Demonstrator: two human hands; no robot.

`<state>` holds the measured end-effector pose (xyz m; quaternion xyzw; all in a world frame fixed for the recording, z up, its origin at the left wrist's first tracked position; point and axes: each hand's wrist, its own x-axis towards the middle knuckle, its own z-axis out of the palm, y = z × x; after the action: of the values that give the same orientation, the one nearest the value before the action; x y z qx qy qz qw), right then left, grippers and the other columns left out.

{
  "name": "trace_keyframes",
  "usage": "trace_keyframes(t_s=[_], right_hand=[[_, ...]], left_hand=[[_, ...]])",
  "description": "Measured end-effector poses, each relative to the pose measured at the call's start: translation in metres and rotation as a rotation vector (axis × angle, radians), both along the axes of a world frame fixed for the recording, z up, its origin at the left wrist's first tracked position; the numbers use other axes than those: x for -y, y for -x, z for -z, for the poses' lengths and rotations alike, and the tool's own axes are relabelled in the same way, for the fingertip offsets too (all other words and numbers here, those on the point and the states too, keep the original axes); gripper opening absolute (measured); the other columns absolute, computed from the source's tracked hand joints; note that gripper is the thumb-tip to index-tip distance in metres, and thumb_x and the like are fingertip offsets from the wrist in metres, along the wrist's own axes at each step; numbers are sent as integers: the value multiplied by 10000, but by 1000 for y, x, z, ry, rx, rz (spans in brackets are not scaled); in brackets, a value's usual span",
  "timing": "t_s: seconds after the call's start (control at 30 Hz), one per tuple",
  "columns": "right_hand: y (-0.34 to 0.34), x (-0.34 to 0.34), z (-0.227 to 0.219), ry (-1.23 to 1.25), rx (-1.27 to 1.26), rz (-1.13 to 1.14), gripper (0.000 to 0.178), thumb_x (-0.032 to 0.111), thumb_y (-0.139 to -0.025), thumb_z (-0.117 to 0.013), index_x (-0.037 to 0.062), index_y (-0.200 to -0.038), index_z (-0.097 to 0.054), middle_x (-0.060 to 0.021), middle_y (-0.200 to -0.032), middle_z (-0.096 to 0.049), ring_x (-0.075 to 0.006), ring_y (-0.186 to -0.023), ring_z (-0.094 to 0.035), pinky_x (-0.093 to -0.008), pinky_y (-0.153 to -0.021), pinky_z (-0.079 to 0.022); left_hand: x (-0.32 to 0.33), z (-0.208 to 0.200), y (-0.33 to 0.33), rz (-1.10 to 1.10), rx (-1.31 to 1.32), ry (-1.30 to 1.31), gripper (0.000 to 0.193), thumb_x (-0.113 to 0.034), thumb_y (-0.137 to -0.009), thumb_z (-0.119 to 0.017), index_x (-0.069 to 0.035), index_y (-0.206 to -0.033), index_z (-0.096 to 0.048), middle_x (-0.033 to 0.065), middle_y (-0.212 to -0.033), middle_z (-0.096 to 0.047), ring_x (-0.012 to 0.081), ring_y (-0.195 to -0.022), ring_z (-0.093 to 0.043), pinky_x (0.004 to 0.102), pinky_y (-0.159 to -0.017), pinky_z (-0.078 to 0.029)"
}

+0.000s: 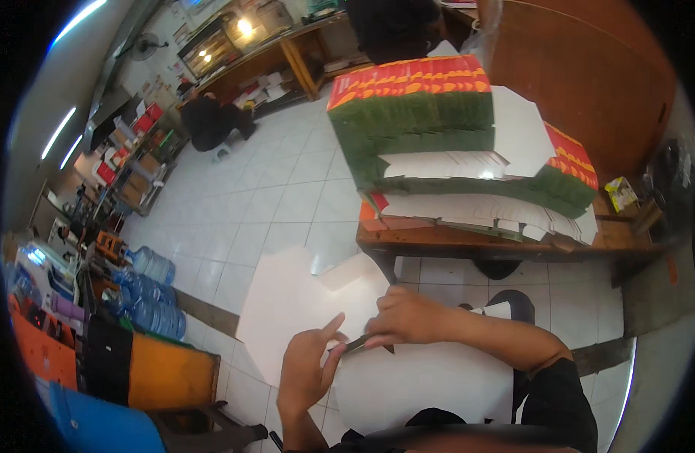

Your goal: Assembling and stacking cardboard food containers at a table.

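At 9 o'clock from my hands, a cluster of blue water bottles [153,291] lies on the tiled floor [272,189]. My left hand [306,370] sits at 6 o'clock, thumb and index finger spread apart, fingertips resting against the flat white cardboard sheet [302,302] across my lap. Just to its 2 o'clock, my right hand [404,317] is pinched shut on a fold of the same sheet, fingertips pressed together at the crease; the two hands nearly touch. At 12 o'clock, well apart from the hands, a wooden table [468,241] carries a tall stack of flattened green-and-orange cartons [415,113], white undersides showing along the lower edge.
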<state>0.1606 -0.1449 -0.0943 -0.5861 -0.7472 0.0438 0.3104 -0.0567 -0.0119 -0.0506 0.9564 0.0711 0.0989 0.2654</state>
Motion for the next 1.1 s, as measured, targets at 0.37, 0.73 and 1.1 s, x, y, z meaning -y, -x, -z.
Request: trace_keyframes(t_s=[0.37,0.73,1.1], right_hand=[[-28,46,-7,-408,-531,-54,305,305,-691,-864,76,-704,-663,-23,-574,-535,-183,-567,-511,-304,-608,-364],[-25,32,-7,-450,-414,25,264,229,-723,-841,89,-638,-634,-28,-552,-467,-189,-531,-466,-320,-574,-337],[-2,48,-62,-163,-910,-208,253,243,-887,-703,35,-1021,-649,-46,-923,-647,-176,-832,-633,-328,-802,-524]], left_hand=[[23,47,-65,-259,824,341,439,-419,-901,-650,-16,-1058,-576,88,-877,-620,136,-708,-557,261,-590,-435],[10,29,-70,164,543,242,367,-18,-765,-795,-20,-1074,-597,55,-833,-615,123,-690,-567,213,-617,-432],[22,70,-88,-162,872,69,894,-485,-800,-723,-22,-1397,-245,132,-1211,-451,282,-1103,-504,424,-911,-473]])
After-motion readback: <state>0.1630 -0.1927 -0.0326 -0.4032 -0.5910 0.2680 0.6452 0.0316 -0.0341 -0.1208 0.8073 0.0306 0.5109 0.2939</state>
